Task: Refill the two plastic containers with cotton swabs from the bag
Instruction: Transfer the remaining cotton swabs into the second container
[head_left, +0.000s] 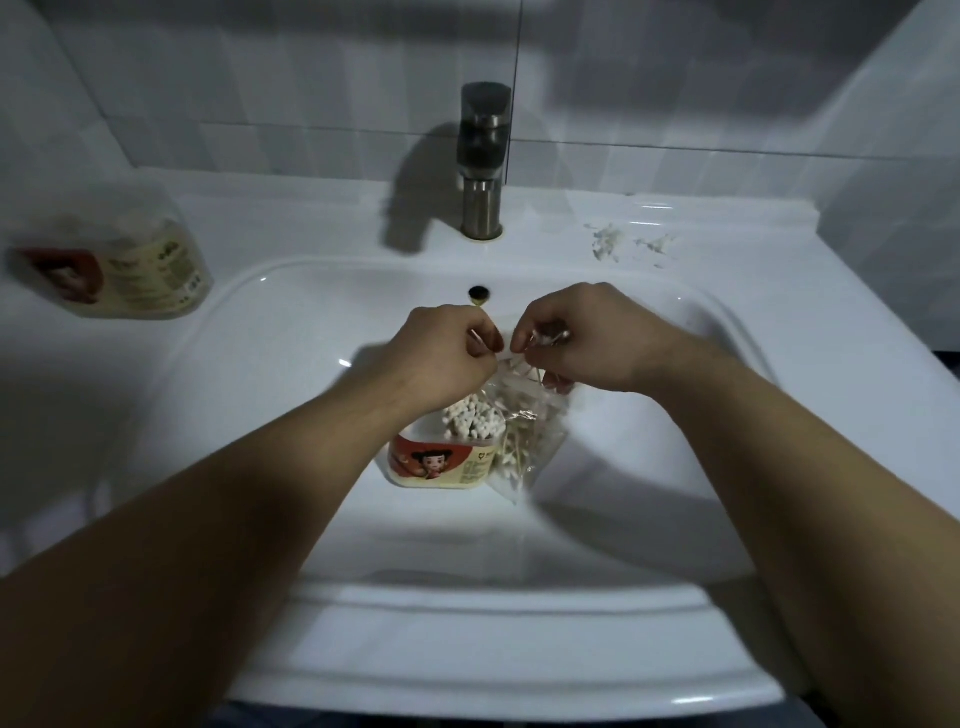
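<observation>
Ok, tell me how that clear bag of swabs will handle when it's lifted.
Probably floppy: the bag hangs crumpled and sagging from where the left hand and right hand pinch its top. Likely light: it holds only thin cotton swabs. They lie loose and crossed, so they may shift as it moves.

Nothing here is sharp enough for me to read. The cotton swab container (441, 467) standing in the basin (291, 332) below my hands wears a red and cream label (415, 464) with a cartoon figure, and the lines of small print beside it are too fine to make out. The second container (130, 270), on the counter (291, 218) to my left, has a similar label, blurred, with a dark barcode (193, 286) whose digits I cannot tell.
</observation>
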